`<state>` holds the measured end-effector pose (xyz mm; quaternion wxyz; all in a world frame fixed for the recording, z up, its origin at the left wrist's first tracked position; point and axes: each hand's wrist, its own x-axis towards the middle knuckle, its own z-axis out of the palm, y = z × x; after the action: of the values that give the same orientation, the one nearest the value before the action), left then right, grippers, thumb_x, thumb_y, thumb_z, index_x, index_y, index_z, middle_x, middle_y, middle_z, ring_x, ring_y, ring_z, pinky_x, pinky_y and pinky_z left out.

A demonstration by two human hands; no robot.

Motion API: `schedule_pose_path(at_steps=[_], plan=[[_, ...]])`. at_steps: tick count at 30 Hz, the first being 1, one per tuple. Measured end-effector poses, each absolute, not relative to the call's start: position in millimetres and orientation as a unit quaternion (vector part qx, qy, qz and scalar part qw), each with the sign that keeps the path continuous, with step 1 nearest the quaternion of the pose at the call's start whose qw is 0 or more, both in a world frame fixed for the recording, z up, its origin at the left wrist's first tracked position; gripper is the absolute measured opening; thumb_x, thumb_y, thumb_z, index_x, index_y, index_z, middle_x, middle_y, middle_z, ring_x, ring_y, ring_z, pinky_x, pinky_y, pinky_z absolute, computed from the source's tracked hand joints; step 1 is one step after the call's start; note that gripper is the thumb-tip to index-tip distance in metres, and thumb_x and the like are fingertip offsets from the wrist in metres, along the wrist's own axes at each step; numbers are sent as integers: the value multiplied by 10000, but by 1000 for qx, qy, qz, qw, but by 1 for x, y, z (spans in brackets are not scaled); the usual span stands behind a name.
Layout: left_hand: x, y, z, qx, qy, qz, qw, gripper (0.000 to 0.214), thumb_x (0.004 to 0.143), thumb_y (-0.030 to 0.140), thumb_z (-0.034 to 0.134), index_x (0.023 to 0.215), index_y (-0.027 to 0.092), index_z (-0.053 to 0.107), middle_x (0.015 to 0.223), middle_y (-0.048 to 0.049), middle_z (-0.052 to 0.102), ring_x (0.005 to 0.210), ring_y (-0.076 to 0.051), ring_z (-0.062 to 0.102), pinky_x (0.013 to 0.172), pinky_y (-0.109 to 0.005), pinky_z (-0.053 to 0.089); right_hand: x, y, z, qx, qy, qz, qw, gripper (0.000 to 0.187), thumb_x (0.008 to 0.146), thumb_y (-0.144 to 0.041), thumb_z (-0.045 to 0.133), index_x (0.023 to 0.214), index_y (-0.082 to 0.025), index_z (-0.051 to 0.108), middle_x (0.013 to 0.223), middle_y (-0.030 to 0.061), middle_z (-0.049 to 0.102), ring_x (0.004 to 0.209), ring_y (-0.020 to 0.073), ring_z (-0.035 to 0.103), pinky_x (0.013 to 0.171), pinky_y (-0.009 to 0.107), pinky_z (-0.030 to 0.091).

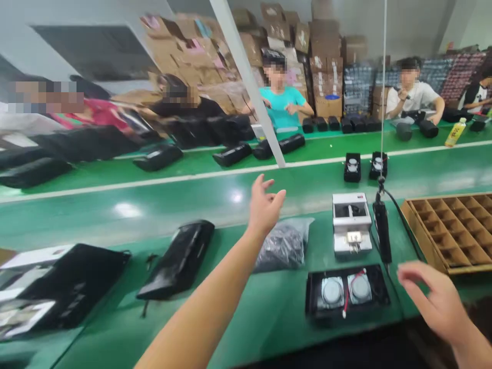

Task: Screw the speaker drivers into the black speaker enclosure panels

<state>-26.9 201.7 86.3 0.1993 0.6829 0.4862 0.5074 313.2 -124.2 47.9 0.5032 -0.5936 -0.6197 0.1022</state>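
My left hand (266,206) reaches out over the bench with its fingers apart and nothing in it. Beneath its wrist lies a clear plastic bag (286,245) of dark parts. At the lower right, my right hand (434,297) is bare too, its thumb away from the curved fingers. Just left of it lies a black casing (333,291) carrying two round silver speakers and a red wire. An electric screwdriver (382,230) hangs upright on a cord above the right hand. Beside the screwdriver stands a silver screw feeder (351,225).
A divided cardboard box (449,230) is at the right. On the left are a black casing (179,261) and a blurred black-and-white machine (73,282). Two small speaker units (352,167) sit on the green conveyor (192,200). A white post (249,82) stands ahead; several co-workers sit across.
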Motion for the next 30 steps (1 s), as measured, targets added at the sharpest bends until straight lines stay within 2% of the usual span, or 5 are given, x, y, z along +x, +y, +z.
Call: schedule_pose_path(at_steps=[7,11,16,21,30], plan=[[-39,-23,13,766,399,484,138,353,1033,245,729,1384,262,690,1249,-102,808,1097,-271,792,970,-454,659,325,-25,10,-720,-465,161,488,546,1051,-490,743,1515,-223,633,1556,146,652,1354,315,685,1158,589,611],[-11,-59,11,852,327,405,56,222,1063,174,711,1267,254,747,1283,-108,832,1125,-268,783,978,-438,599,335,3,0,-689,-450,294,487,424,1070,-502,725,1342,-178,702,1211,84,760,979,198,750,861,398,689],[24,-35,28,914,288,285,20,113,1112,219,683,1167,232,781,1064,-50,854,933,-228,734,855,-409,473,336,-15,21,-621,-428,322,572,604,1088,-772,479,1377,-256,600,824,-34,642,573,120,570,536,281,543],[53,-5,29,958,247,140,48,185,1068,314,769,1225,219,794,916,-48,780,868,-258,661,812,-424,401,345,-49,68,-557,-436,308,636,764,913,-957,575,1408,-376,577,808,-52,617,500,135,573,437,300,501],[59,8,26,960,255,41,106,430,1002,416,870,1354,194,764,906,-41,724,838,-262,662,771,-421,398,343,-57,83,-452,-425,409,669,569,991,-806,653,1355,-372,707,706,-40,684,410,171,545,353,314,483]])
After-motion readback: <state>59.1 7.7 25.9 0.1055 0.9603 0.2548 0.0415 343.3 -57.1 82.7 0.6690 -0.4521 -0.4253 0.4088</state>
